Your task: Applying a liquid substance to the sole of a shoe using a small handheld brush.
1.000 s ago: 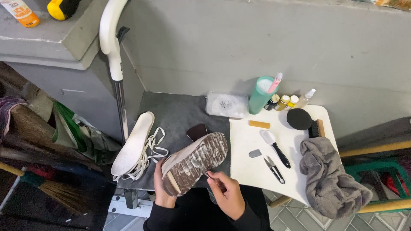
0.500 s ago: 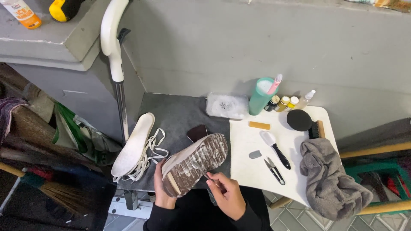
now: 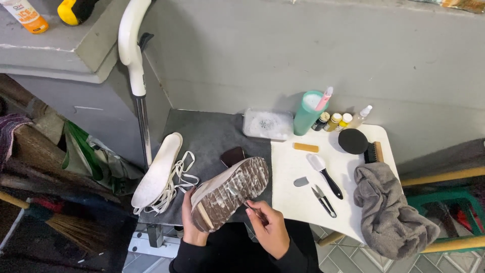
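Note:
My left hand (image 3: 188, 220) grips the heel end of a shoe (image 3: 230, 191) held upside down, its brown ridged sole dotted with white foam. At the middle of the sole my right hand (image 3: 270, 227) pinches a thin pointed tool (image 3: 241, 199), its tip touching the tread. Just behind the shoe's toe lies a dark brown pad (image 3: 233, 155).
A white insole (image 3: 157, 169) and white laces (image 3: 179, 174) lie left on the grey mat (image 3: 212, 131). A white board (image 3: 298, 202) carries a brush (image 3: 323, 174), scissors (image 3: 323, 200), a yellow block (image 3: 306, 147), a grey cloth (image 3: 391, 210), a green cup (image 3: 309, 112), small bottles (image 3: 333, 121) and a soapy tray (image 3: 268, 124).
My right hand and the tool shifted slightly along the sole; the shoe stays in the same grip.

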